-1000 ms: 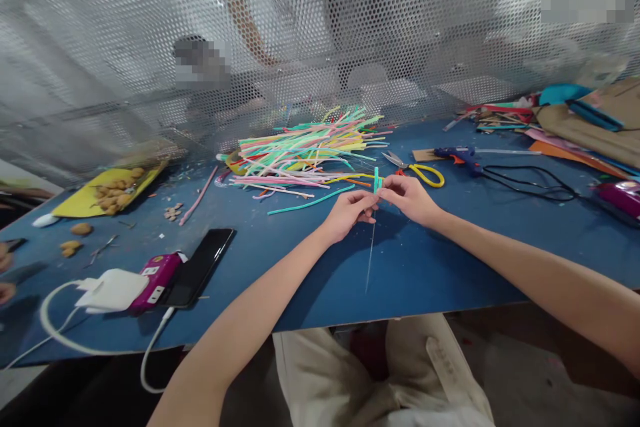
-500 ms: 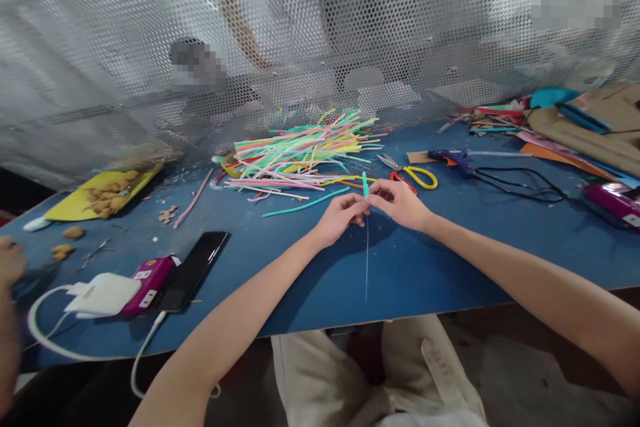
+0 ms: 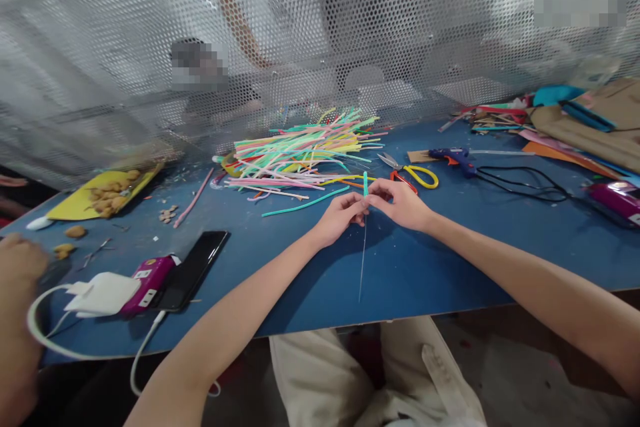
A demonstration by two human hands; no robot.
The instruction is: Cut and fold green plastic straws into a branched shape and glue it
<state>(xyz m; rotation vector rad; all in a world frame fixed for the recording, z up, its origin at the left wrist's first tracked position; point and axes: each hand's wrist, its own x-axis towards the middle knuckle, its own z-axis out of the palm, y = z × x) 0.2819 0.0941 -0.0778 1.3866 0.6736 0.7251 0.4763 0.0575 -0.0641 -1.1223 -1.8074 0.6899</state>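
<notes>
Left hand (image 3: 341,215) and right hand (image 3: 400,203) meet above blue table (image 3: 450,247), both pinching teal pipe cleaner (image 3: 365,184) held upright; thin bare wire (image 3: 362,260) hangs below fingers. Loose pile of coloured pipe cleaners (image 3: 305,150) just beyond. Yellow tray (image 3: 75,203) far left holds brown lumps (image 3: 111,192). Yellow-handled scissors (image 3: 413,172) near right hand.

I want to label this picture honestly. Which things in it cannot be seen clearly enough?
- Fingertip grip of left hand and right hand on the teal strip and thin wire: too small, head view.
- Figures behind the perforated screen: blurred by the mesh.
- Another person's hand: cut off by the left edge.
- Purple device: cut off by the right edge.
</notes>
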